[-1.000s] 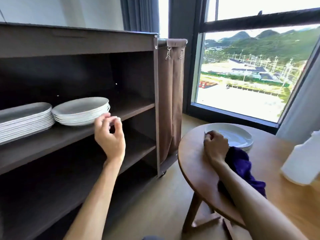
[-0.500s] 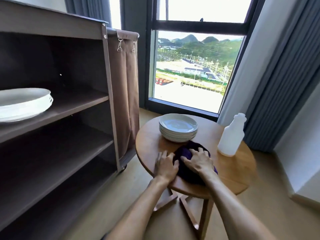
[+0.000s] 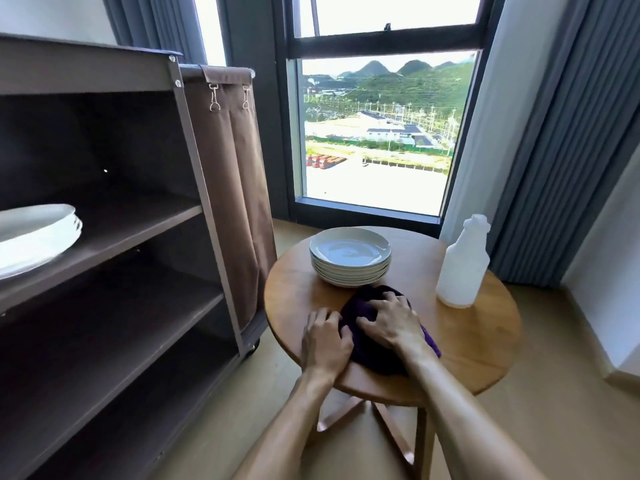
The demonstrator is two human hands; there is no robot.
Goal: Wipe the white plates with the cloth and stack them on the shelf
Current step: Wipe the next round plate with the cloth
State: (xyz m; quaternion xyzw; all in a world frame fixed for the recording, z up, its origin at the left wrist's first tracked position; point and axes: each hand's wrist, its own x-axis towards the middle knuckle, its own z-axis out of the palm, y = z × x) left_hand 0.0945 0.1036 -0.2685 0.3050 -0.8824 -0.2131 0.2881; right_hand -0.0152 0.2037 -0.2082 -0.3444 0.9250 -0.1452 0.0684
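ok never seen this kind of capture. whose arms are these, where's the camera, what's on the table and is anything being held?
There is no robot here: these are a person's two bare arms, filmed by one wide-angle camera worn on the person's head, looking forward and down. That is why the arms enter from the bottom edge.

On the round wooden table lie a stack of white plates, a white bottle and a dark purple cloth. The right hand rests on top of the cloth with fingers curled into it; the left hand sits at the cloth's left edge, fingers bent against it. Neither hand holds a plate.

To the left stands a dark brown shelf cart with more white plates on its upper shelf, already put away.
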